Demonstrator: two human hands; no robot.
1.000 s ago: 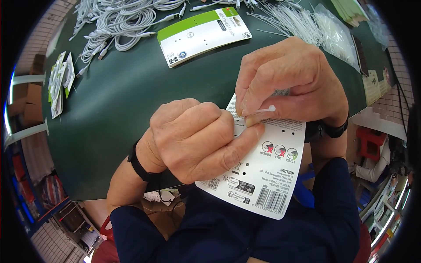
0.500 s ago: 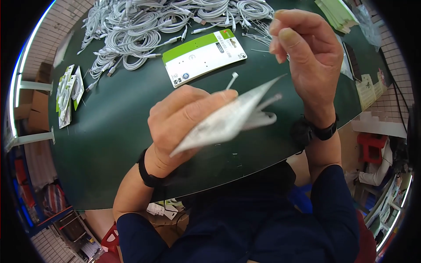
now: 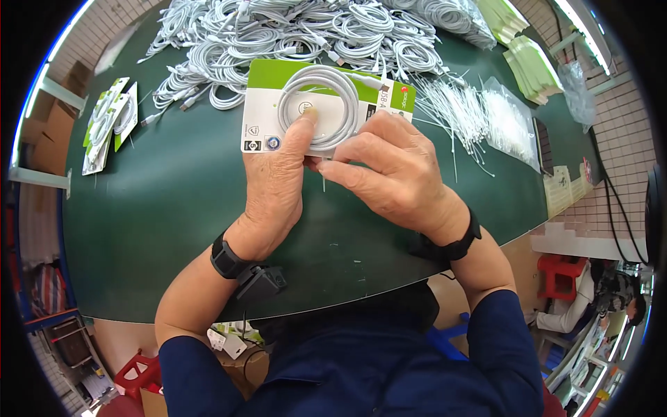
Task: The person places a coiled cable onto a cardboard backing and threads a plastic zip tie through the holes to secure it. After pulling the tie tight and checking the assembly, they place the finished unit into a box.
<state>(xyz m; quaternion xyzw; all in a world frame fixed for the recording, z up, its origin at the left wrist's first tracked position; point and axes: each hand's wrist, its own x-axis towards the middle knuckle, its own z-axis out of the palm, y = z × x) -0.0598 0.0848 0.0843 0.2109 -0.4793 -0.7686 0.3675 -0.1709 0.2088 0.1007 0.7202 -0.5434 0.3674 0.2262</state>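
Observation:
A green and white packaging card with a coiled white cable on its front is held up over the table. My left hand is closed on the card's lower left part, thumb pressed on the front inside the coil. My right hand is at the lower edge, its thumb and index finger pinched together by a thin white cable tie that hangs below the card. The pinch itself is partly hidden by the fingers. The card's lower right is behind my right hand.
A heap of coiled white cables covers the far table. Loose white cable ties and a clear bag of ties lie at right, near stacked green cards. Finished-looking carded cables lie at left. A red stool stands beyond the right edge.
The held card has turned from edge-on to face up. My right hand has come down from the upper right to its lower edge. The card lying on the table no longer shows separately.

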